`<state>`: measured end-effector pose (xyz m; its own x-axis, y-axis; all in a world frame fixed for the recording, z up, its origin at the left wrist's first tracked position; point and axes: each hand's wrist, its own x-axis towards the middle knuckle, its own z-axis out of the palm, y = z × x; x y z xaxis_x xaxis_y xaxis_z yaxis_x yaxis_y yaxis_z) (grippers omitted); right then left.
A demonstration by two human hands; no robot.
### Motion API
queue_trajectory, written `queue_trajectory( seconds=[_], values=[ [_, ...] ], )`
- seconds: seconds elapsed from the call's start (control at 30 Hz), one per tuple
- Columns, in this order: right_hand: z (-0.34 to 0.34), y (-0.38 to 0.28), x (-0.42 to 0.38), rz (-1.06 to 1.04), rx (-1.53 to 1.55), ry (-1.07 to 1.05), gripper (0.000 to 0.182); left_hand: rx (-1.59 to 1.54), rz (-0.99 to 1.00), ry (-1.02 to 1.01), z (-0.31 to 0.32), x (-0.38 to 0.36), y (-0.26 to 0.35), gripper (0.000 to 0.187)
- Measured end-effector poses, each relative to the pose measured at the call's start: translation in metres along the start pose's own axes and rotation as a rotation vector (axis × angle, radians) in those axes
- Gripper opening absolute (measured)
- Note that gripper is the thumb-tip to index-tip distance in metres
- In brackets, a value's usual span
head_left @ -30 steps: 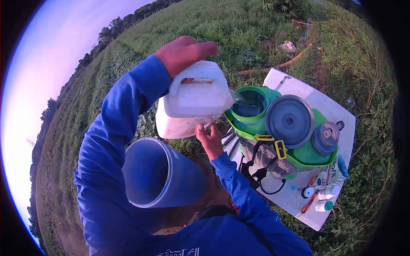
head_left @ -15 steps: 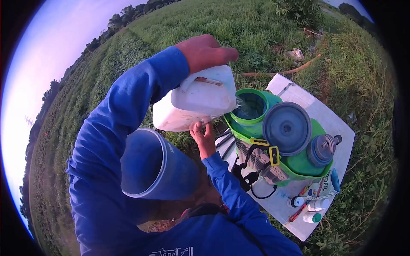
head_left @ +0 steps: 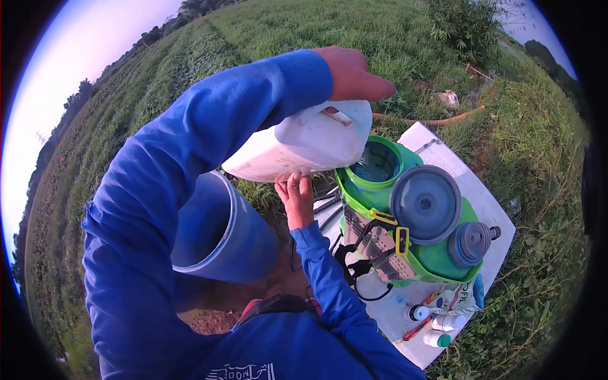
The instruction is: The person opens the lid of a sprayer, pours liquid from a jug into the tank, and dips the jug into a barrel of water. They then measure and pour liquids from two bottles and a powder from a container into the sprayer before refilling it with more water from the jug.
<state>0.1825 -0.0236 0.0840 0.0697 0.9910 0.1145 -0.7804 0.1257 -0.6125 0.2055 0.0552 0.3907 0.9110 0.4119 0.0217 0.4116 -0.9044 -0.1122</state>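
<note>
A large white plastic jug is tipped toward the round open mouth of a green tank, with a little water at its lip. From above, my left hand is closed over the top of the jug near its handle; its fingertips are mostly hidden. My right hand presses its fingers against the jug's underside. Bluish liquid shows inside the tank. Beside the opening, a round grey lid rests on the green body, with a smaller grey cap further right. Straps with yellow buckles hang at the near side.
The tank stands on a white board. Small bottles, a red pen-like item and a printed packet lie at its near end. A blue barrel stands on the left. An orange hose lies in grass behind.
The jug and my left hand have shifted right in view, and the jug's handle side has turned. Water at the jug's mouth looks thinner. My view has moved slightly.
</note>
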Motion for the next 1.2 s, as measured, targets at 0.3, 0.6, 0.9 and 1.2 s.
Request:
queue_trajectory(
  seconds=[0.3, 0.6, 0.9, 1.2],
  values=[
    [-0.006, 0.003, 0.000, 0.063, -0.010, -0.049, 0.085, -0.135, -0.239, -0.025, -0.005, 0.015, 0.022, 0.044],
    [0.004, -0.005, -0.002, 0.070, 0.012, -0.064, 0.073, -0.173, -0.369, -0.057, -0.024, 0.016, 0.043, 0.050],
    [0.016, -0.010, 0.000, 0.126, 0.111, -0.171, 0.076, -0.138, -0.458, -0.061, -0.027, 0.033, 0.036, 0.066],
    [0.027, -0.014, -0.003, 0.131, 0.150, -0.174, 0.067, -0.087, -0.547, -0.016, -0.038, 0.032, 0.056, 0.037]
  ],
)
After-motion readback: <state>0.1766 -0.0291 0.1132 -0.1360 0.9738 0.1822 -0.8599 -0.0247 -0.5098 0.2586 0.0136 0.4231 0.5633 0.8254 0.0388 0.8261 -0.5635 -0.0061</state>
